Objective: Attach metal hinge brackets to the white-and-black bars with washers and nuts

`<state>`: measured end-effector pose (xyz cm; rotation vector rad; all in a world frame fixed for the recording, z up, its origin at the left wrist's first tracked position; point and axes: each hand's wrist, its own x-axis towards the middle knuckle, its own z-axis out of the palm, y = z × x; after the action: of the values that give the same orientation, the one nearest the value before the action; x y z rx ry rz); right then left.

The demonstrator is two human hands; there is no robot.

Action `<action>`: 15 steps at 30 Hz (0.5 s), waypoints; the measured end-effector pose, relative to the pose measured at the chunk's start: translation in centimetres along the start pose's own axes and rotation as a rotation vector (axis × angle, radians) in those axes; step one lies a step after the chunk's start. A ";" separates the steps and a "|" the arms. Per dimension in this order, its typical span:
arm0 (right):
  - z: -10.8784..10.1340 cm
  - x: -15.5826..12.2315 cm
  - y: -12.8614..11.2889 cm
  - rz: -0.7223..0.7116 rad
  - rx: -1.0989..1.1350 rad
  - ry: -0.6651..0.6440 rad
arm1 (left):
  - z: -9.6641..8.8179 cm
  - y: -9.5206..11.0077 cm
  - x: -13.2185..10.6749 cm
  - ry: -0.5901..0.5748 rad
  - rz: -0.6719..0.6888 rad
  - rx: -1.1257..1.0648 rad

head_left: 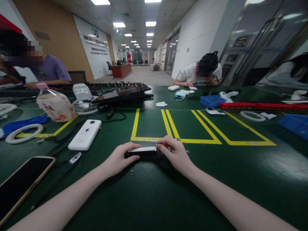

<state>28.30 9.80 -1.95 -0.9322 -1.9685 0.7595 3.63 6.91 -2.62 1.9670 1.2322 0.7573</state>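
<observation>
A short black bar-shaped object [145, 152] with a white top lies level between my hands, just above or on the green table. My left hand [123, 156] is closed round its left end, thumb in front and fingers behind. At its right end, my right hand [176, 154] pinches with thumb and index finger by a small dark metallic piece [158, 152]; what exactly the fingertips grip is hidden. Several small metal nuts [183, 143] lie beside and behind my right hand. One loose nut [131, 172] sits nearer me, below my left hand.
Yellow tape outlines [176, 128] mark the green table [154, 199] ahead. On the left are a white power bank [85, 134], a phone [21, 183], cables, a bottle [56, 104] and a small fan [82, 93]. Blue trays [211, 101] stand right. Other people sit across the table.
</observation>
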 end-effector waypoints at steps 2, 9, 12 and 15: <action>0.0 0.0 0.0 -0.015 -0.016 0.007 | 0.0 0.0 0.0 0.003 -0.001 0.006; 0.0 0.0 -0.1 -0.023 -0.034 0.000 | 0.0 0.1 0.0 0.002 -0.002 0.030; 0.0 0.0 0.0 -0.042 -0.039 0.002 | 0.0 0.3 0.0 0.003 0.000 0.029; 0.1 0.0 0.2 -0.051 -0.055 0.015 | 0.0 0.4 0.0 0.005 0.003 0.028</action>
<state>28.25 9.88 -2.20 -0.9140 -2.0013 0.6709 3.82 6.76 -2.24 1.9910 1.2492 0.7503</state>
